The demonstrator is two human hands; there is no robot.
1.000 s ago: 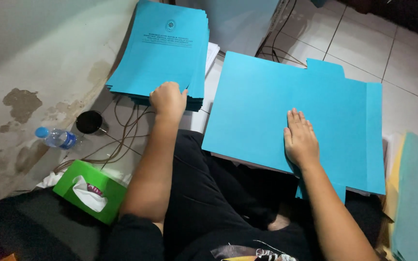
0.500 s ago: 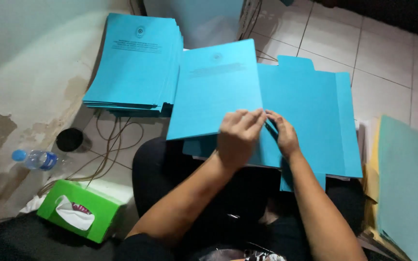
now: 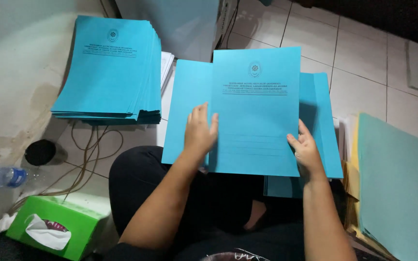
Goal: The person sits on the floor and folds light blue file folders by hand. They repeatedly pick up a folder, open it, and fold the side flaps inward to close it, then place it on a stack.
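Blue card filled the head view, the only one I had: a printed blue cover sheet (image 3: 256,111) lay on top of an open blue folder (image 3: 322,125) across the person's lap. From my remote seat I saw the left hand (image 3: 200,133) resting flat on the sheet's left edge, fingers slightly spread and pressing both the sheet and the folder beneath. The right hand (image 3: 306,152) gripped the sheet's lower right edge, thumb on top and fingers curled under it. To the left, a stack of matching blue covers (image 3: 107,72) sat on the floor by the wall, well apart from the hands. Nearer me lay a green tissue box (image 3: 56,227), a plastic water bottle (image 3: 1,176) and a black round lid (image 3: 40,152) among loose cables (image 3: 90,154). On the right leaned a pile of teal folders (image 3: 397,188).
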